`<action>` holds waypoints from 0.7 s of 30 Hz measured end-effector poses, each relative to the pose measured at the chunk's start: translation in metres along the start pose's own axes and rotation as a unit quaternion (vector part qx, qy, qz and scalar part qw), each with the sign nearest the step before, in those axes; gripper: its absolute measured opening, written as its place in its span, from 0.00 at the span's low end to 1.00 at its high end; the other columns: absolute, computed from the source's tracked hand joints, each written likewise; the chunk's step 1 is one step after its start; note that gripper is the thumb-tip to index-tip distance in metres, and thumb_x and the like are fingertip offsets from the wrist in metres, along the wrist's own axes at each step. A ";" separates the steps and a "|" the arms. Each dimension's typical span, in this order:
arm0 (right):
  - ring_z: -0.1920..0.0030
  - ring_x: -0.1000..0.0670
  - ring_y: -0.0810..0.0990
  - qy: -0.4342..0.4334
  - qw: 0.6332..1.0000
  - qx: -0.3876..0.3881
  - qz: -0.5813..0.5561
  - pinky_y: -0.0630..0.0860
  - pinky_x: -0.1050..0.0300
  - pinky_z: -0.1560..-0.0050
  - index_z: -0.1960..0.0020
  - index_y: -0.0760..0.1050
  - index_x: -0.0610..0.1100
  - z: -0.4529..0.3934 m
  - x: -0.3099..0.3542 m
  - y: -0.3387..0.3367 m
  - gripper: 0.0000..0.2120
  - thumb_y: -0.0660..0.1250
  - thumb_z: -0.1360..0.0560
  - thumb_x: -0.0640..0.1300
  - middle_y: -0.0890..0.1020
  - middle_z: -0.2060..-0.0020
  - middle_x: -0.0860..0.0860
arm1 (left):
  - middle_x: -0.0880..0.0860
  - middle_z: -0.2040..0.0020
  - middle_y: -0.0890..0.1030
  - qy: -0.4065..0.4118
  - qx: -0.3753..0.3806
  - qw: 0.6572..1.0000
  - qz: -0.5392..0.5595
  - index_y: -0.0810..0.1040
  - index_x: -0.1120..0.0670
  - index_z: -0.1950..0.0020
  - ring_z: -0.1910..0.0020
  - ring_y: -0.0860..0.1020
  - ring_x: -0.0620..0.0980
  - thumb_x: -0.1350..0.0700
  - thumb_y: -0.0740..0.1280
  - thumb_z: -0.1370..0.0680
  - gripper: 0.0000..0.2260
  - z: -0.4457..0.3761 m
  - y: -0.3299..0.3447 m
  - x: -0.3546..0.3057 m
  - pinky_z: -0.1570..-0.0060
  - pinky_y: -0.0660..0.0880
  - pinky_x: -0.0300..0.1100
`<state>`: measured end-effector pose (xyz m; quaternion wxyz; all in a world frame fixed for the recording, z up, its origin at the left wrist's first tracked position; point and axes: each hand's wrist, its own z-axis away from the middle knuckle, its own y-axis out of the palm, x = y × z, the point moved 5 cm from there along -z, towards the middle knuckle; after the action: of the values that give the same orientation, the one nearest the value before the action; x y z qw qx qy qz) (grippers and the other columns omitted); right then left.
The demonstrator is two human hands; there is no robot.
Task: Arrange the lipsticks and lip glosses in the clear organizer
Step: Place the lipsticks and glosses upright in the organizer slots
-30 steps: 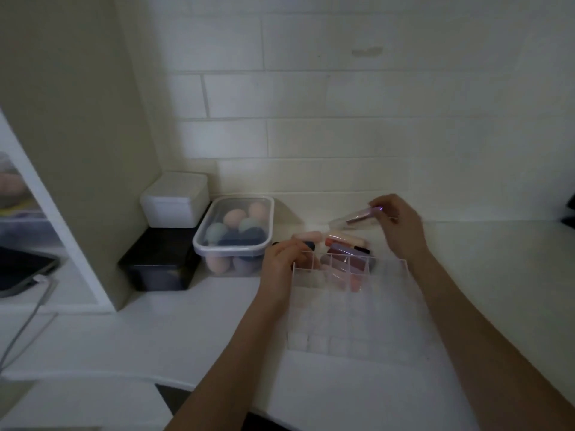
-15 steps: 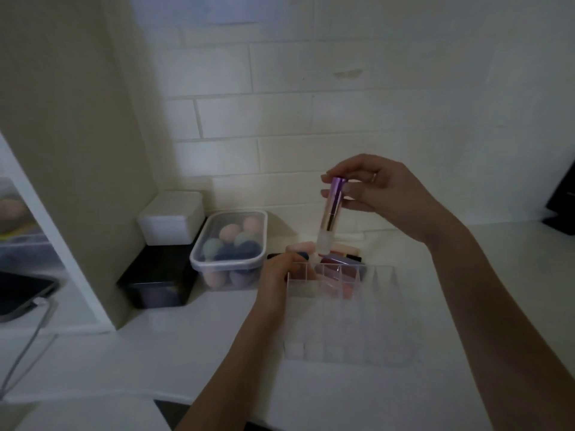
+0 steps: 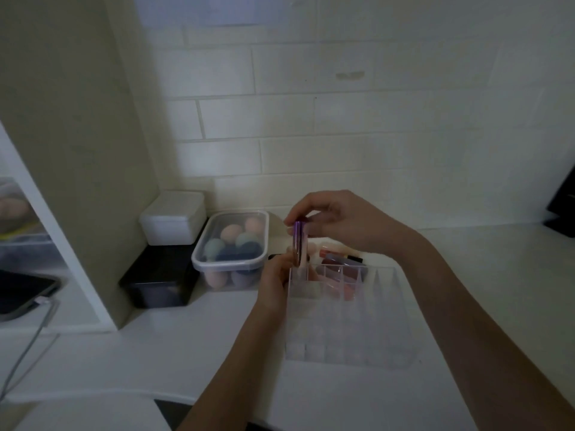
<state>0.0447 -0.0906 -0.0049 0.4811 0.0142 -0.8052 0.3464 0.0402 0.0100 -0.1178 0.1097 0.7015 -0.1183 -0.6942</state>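
Organizer [image 3: 348, 331], clear and gridded, sits on our white counter [image 3: 217, 353]; its near cells look empty, though blur hides detail. Our left hand [image 3: 275, 281] rests at its far-left corner, fingers curled on the rim, as in the earlier frames. Above that corner our right hand [image 3: 339, 223] pinches a purple-capped gloss [image 3: 299, 244] upright by its top, the lower end at the rim of the far-left cell. Half a second ago we held this tube higher, clear of the organizer; it now sits lower, and the view has tilted down. Reddish tubes [image 3: 339, 276] occupy the far row, with more tubes [image 3: 342, 256] lying just behind the organizer. Left of these stands a lidded tub [image 3: 231, 247] of sponges, then a white box [image 3: 172, 217] atop a black box [image 3: 160, 279], against the tiled wall [image 3: 342, 135].
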 end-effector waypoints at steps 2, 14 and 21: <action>0.51 0.55 0.82 0.006 0.999 0.022 0.030 0.77 0.64 0.45 0.50 0.80 0.43 -0.002 -0.003 0.007 0.10 0.68 0.27 0.32 0.83 0.53 0.50 | 0.51 0.78 0.79 0.016 0.003 1.000 0.019 0.78 0.59 0.73 0.78 0.77 0.43 0.65 0.50 0.23 0.24 0.000 0.002 -0.002 0.76 0.73 0.31; 0.46 0.51 0.82 0.031 0.997 -0.039 -0.060 0.77 0.56 0.44 0.45 0.77 0.45 0.004 -0.020 -0.024 0.08 0.63 0.23 0.41 0.83 0.46 0.48 | 0.54 0.76 0.79 -0.006 -0.002 1.000 0.024 0.79 0.61 0.64 0.75 0.79 0.49 0.62 0.52 0.22 0.19 -0.002 -0.001 0.001 0.75 0.75 0.35; 0.64 0.66 0.78 0.069 0.967 -0.244 0.008 0.72 0.74 0.60 0.51 0.79 0.39 0.007 -0.092 -0.059 0.06 0.66 0.26 0.34 0.83 0.55 0.45 | 0.53 0.73 0.81 -0.016 0.006 1.000 0.000 0.79 0.61 0.56 0.72 0.80 0.48 0.63 0.51 0.24 0.16 0.000 -0.001 0.000 0.72 0.76 0.35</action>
<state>0.1092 -0.1679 -0.0471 0.5214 -0.1344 -0.8304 0.1435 0.0403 0.0114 -0.1179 0.1034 0.6910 -0.1243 -0.7046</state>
